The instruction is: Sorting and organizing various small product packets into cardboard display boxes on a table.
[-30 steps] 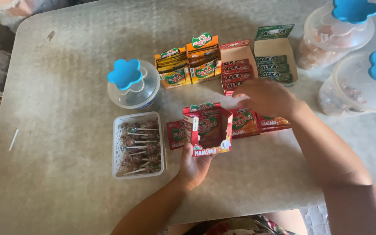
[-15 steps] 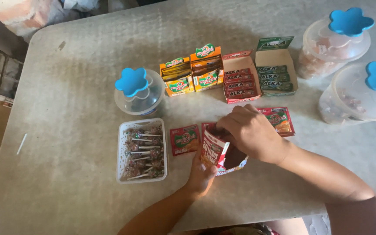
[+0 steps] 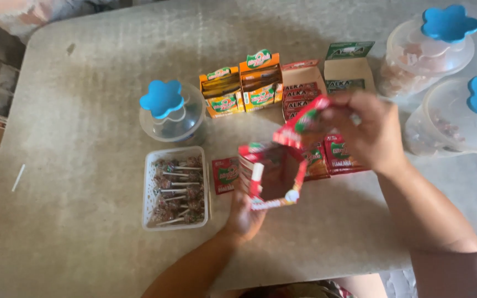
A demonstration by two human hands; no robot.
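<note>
My left hand [image 3: 244, 212] grips the open red cardboard candy box [image 3: 271, 175] just above the grey bench [image 3: 84, 110]; my right hand [image 3: 368, 129] pinches its red flap [image 3: 302, 122]. Pulling too hard could tear the flap, or tip the box onto the loose packets [image 3: 338, 154].
</note>
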